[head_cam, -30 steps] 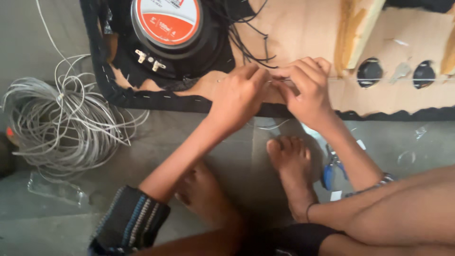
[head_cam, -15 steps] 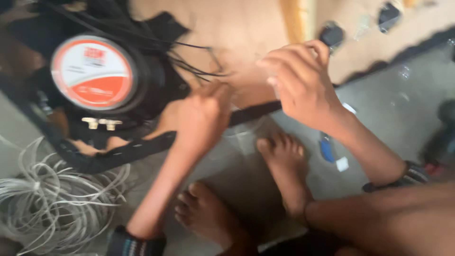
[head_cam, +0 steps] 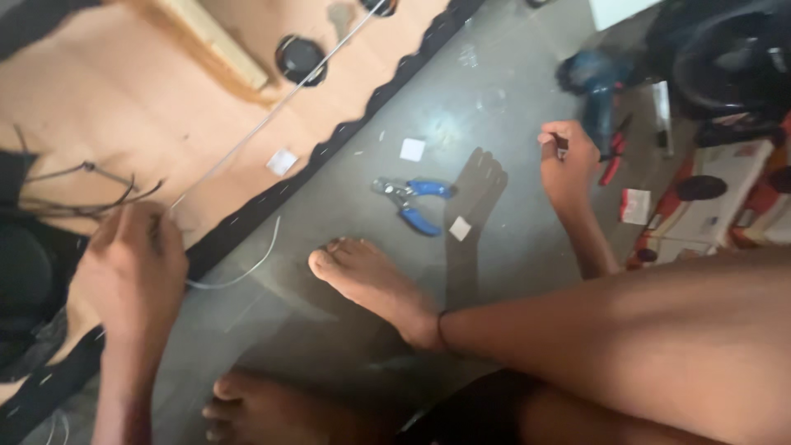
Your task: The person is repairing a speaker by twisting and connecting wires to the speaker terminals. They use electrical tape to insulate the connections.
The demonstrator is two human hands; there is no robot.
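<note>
Black speaker [head_cam: 21, 284] cut off left

The left hand [head_cam: 136, 268] is at the lower left, forearm rising from the bottom edge, fingers curled together in a pinch with the back of the hand to the camera. The right hand [head_cam: 567, 161] is stretched out far to the right, well apart from the left, arm extended over the bent leg, fingertips pinched near the thumb, wrist slightly bent

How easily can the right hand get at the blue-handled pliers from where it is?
Probably yes. The right hand is raised over bare grey floor, and the pliers lie in the open beside it, nothing between; it already pinches something small and dark.
</note>
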